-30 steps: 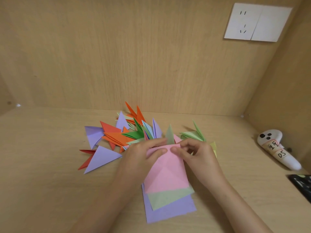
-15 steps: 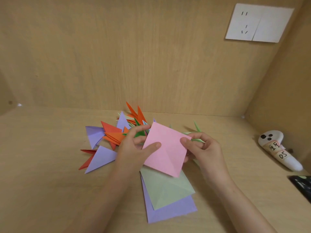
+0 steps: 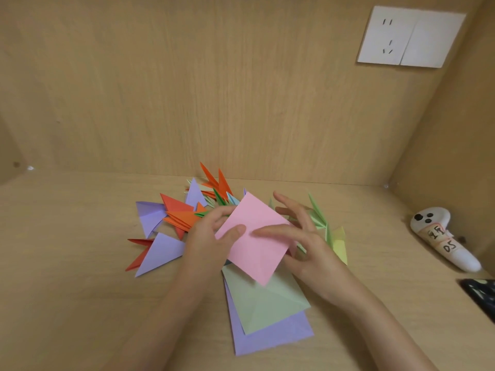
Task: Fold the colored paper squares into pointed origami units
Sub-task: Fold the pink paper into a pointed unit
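A pink paper square (image 3: 254,236) is held tilted above the desk, one corner pointing down. My left hand (image 3: 211,236) pinches its left edge, thumb on top and fingers behind. My right hand (image 3: 302,242) has its fingers spread and straight, with the index finger lying across the pink face. Under the pink sheet lie a pale green square (image 3: 267,303) and a lilac square (image 3: 270,336), stacked flat. Behind and left of my hands sits a heap of folded pointed units (image 3: 182,218) in orange, red, lilac and green.
More green and yellow folded units (image 3: 334,239) lie just right of my right hand. A white controller with a taped label (image 3: 442,236) rests by the right wall, and a black object (image 3: 479,293) shows at the right edge. Wooden walls close the back and right.
The pink square has been lifted from the stack and turned. My right hand let go of its right corner, spread its fingers and now lays the index finger across the sheet.
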